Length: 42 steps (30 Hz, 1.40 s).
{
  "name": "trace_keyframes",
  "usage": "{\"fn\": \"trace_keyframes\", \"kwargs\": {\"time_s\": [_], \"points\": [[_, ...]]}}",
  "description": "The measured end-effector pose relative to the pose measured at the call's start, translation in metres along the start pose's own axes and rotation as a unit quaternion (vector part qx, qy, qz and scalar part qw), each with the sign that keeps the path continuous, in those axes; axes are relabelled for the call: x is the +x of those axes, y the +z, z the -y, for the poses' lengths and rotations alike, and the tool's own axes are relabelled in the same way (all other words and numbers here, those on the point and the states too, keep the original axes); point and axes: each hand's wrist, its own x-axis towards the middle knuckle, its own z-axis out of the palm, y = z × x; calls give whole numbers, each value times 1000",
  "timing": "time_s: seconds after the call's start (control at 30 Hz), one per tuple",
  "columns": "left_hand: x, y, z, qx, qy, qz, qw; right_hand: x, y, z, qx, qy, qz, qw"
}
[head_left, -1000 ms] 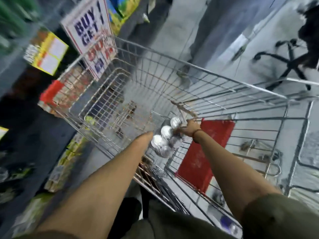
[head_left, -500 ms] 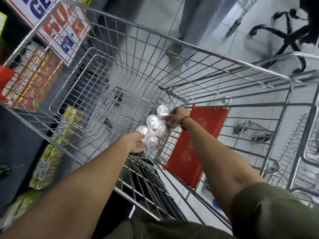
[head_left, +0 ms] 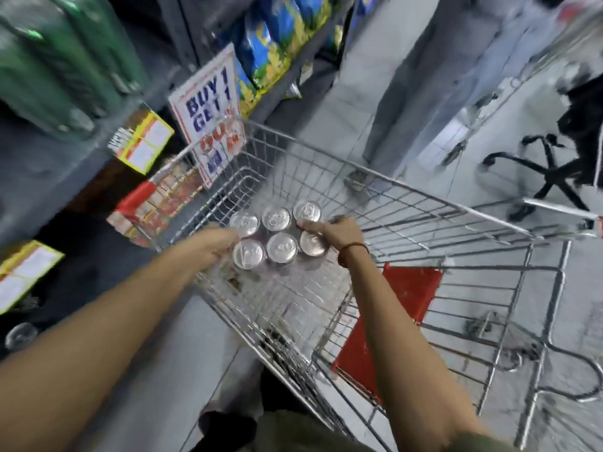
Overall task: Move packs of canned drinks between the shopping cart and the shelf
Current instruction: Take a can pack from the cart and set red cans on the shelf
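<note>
A pack of several silver-topped drink cans (head_left: 281, 246) hangs upright over the wire shopping cart (head_left: 424, 199), near its left side. My left hand (head_left: 217, 244) grips the pack's left end and my right hand (head_left: 336, 231) grips its right end, fingers over the can tops. The shelf (head_left: 55, 164) runs along the left, with green bottles on top and boxed goods below.
A red child-seat flap (head_left: 404, 298) sits at the cart's near end. A "BUY 1 GET 1" sign (head_left: 208, 106) hangs off the shelf by the cart's far corner. A person's legs (head_left: 434, 93) stand beyond the cart, and a black chair base (head_left: 548, 171) is at right.
Both hands have lifted the can pack from deep in the cart basket up to rim height and toward the left. The view has tilted up and now shows more of the shelf.
</note>
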Motion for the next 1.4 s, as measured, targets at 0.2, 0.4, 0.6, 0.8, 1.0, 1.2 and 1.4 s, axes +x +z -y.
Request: {"fn": "trace_keyframes", "kwargs": {"time_s": [0.2,0.4,0.6,0.8,1.0,1.2,1.4], "points": [[-88,-97,-28,-129,108,-97,981,-63,15,119,38,-128,50,990],[-170,-187,7,-211,159,-191,945,-138,63,199,0,-236,157,959],[-236,-245,95,-281,161,-292,900,-210,149,224,-85,-313,225,919],[-275,-303,189,-353,104,-407,836,-278,241,222,-73,-323,340,880],[-296,-350,251,-432,68,-473,765,-337,323,231,-113,-355,371,851],[-299,-400,283,-467,54,-507,722,-371,391,253,-157,-387,354,837],[-287,-436,303,-492,50,-523,694,-378,444,259,-169,-381,357,836]]}}
